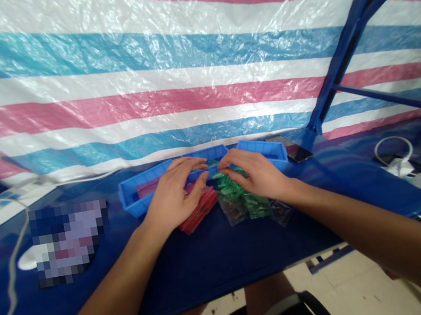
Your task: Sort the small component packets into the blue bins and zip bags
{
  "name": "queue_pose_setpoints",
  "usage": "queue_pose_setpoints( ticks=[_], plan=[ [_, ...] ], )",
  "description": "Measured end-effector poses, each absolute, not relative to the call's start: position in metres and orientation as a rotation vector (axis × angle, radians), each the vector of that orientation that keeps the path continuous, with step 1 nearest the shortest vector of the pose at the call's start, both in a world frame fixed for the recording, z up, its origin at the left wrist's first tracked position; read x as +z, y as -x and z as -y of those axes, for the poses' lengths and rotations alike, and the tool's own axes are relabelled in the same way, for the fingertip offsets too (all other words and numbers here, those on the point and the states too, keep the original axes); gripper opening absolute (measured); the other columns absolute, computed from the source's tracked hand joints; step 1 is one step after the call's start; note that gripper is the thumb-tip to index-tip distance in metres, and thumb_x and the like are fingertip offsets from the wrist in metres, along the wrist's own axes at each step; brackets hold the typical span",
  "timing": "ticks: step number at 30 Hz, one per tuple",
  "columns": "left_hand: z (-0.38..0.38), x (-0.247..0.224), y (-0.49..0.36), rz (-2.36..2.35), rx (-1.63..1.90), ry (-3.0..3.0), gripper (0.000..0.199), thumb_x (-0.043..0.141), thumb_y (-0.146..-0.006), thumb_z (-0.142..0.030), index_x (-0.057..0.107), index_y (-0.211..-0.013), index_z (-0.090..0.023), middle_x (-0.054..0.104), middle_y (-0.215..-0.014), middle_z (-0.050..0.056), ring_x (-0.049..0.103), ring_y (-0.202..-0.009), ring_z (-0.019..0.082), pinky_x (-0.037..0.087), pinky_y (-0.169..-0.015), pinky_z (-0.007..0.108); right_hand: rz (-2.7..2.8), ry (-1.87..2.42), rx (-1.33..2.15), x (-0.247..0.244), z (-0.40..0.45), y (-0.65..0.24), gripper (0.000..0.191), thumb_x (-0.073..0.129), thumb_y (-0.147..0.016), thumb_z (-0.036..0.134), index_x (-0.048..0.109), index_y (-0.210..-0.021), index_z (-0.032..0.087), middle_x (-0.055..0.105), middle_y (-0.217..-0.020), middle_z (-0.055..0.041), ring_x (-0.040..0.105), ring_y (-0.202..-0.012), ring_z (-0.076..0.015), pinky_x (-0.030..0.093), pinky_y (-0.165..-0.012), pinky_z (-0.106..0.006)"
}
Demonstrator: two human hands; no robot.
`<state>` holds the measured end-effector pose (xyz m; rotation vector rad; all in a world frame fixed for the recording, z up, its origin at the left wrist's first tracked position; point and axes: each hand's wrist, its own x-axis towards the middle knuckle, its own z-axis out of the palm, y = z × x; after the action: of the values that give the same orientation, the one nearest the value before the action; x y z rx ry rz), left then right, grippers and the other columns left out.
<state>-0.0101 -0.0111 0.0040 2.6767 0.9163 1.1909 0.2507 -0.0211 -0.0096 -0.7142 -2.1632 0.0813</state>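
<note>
My left hand point(175, 190) reaches over a stack of flat red packets point(200, 210), its fingers bent and the thumb apart from them. Nothing shows between its fingertips. Close beside it, my right hand point(255, 171) curves over a heap of small green packets point(231, 186). Its thumb and fingers are apart, with green showing in the gap; its fingertips are at the heap, and I cannot tell whether they touch it. Clear plastic bags point(232, 208) lie at the heap's front. Behind my hands stand blue bins point(137, 204), partly hidden by them; the left one contains pinkish-red items.
A dark phone point(299, 152) lies behind the right bin point(276, 149). White chargers and cables point(400, 167) are at the right. A blurred-out object point(73, 239) and a white cable point(14, 287) lie at the left. A striped plastic sheet point(183, 92) and a blue metal frame point(349, 48) stand behind the table.
</note>
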Motion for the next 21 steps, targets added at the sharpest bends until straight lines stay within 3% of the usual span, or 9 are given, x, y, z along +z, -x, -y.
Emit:
queue_pose_setpoints(
  ticks=[6,9,14,17,19,21],
  plan=[
    [0.019,0.005,0.005,-0.945,1.091,-2.588,0.058,0.072,-0.104,-0.049,0.058,-0.155,-0.024,0.083,-0.128,0.008,0.078,-0.122,0.03,0.056,-0.115,0.046,1.812,0.811,0.344,-0.014,0.024,-0.246,0.016,0.065,-0.11,0.039,0.068,-0.119,0.026,0.076,-0.104,-0.0073,0.072,-0.092,-0.0247,0.06,-0.088,-0.042],
    [0.022,0.004,0.003,-1.008,1.031,-2.558,0.058,0.066,-0.108,-0.048,0.055,-0.16,-0.026,0.084,-0.122,0.005,0.081,-0.114,0.027,0.059,-0.109,0.041,1.743,0.795,0.55,-0.017,0.024,-0.243,0.023,0.07,-0.107,0.045,0.068,-0.119,0.026,0.075,-0.097,-0.0046,0.072,-0.085,-0.0221,0.061,-0.083,-0.039],
    [0.023,0.004,0.005,-1.006,1.079,-2.454,0.065,0.068,-0.107,-0.044,0.048,-0.166,-0.025,0.084,-0.116,0.004,0.081,-0.109,0.026,0.061,-0.099,0.036,1.712,0.752,0.747,-0.018,0.023,-0.239,0.044,0.085,-0.094,0.045,0.067,-0.129,0.027,0.078,-0.112,-0.0045,0.077,-0.102,-0.0237,0.064,-0.089,-0.037],
    [0.023,0.005,0.005,-0.985,1.121,-2.425,0.069,0.07,-0.107,-0.043,0.045,-0.168,-0.025,0.084,-0.111,0.003,0.081,-0.107,0.025,0.06,-0.104,0.038,1.672,0.748,0.885,-0.018,0.022,-0.238,0.048,0.089,-0.09,0.045,0.067,-0.129,0.027,0.077,-0.098,-0.0008,0.075,-0.087,-0.0209,0.064,-0.08,-0.035],
    [0.022,0.005,0.005,-0.943,1.14,-2.475,0.069,0.073,-0.105,-0.044,0.048,-0.166,-0.024,0.081,-0.122,0.006,0.079,-0.114,0.026,0.058,-0.11,0.041,1.603,0.737,0.951,-0.018,0.02,-0.237,0.051,0.092,-0.086,0.045,0.066,-0.127,0.027,0.075,-0.094,0.0007,0.074,-0.082,-0.0194,0.063,-0.076,-0.034],
    [0.022,0.006,0.004,-0.873,1.156,-2.573,0.071,0.081,-0.099,-0.045,0.054,-0.161,-0.024,0.073,-0.142,0.011,0.072,-0.13,0.03,0.055,-0.118,0.046,1.527,0.749,0.967,-0.017,0.019,-0.236,0.056,0.096,-0.08,0.045,0.066,-0.124,0.027,0.076,-0.105,-0.0001,0.073,-0.079,-0.0166,0.062,-0.072,-0.031]
  ],
)
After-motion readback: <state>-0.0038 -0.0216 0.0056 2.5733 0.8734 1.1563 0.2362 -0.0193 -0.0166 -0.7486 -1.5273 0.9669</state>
